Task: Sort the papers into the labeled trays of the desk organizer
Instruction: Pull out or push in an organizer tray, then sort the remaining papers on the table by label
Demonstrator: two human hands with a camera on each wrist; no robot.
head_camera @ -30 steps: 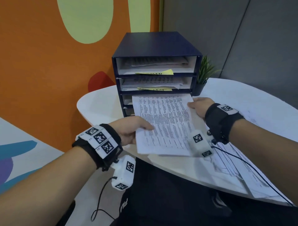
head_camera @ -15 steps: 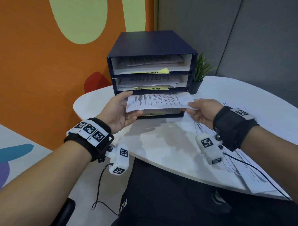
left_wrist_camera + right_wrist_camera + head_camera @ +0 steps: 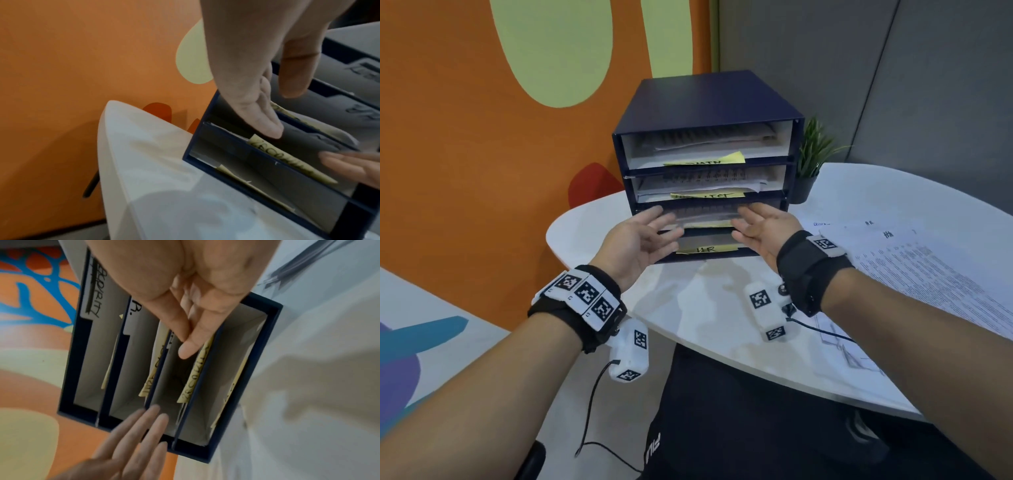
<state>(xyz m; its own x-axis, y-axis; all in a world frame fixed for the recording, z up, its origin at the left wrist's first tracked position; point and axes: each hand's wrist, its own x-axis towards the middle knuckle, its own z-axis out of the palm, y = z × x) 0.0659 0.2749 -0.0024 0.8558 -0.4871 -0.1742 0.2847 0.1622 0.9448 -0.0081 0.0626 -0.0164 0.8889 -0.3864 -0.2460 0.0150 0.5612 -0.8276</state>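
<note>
A dark blue desk organizer (image 3: 705, 99) stands on the white table (image 3: 722, 308), its stacked trays tagged with yellow labels (image 3: 707, 195). Printed sheets (image 3: 705, 215) lie inside the third tray from the top. My left hand (image 3: 640, 236) and right hand (image 3: 763, 226) are flat at that tray's mouth, fingers straight, palms facing each other, holding nothing. In the left wrist view the left fingers (image 3: 261, 116) rest at the tray's left end. In the right wrist view the right fingers (image 3: 191, 344) reach into the organizer (image 3: 267, 353) by a label.
Loose printed papers (image 3: 914, 270) lie spread over the table's right side. A small potted plant (image 3: 808, 161) stands just right of the organizer. An orange wall is behind on the left, a grey panel on the right.
The sheets that both hands held have gone into the third tray. Both hands have let go and now lie flat at the tray's mouth.
</note>
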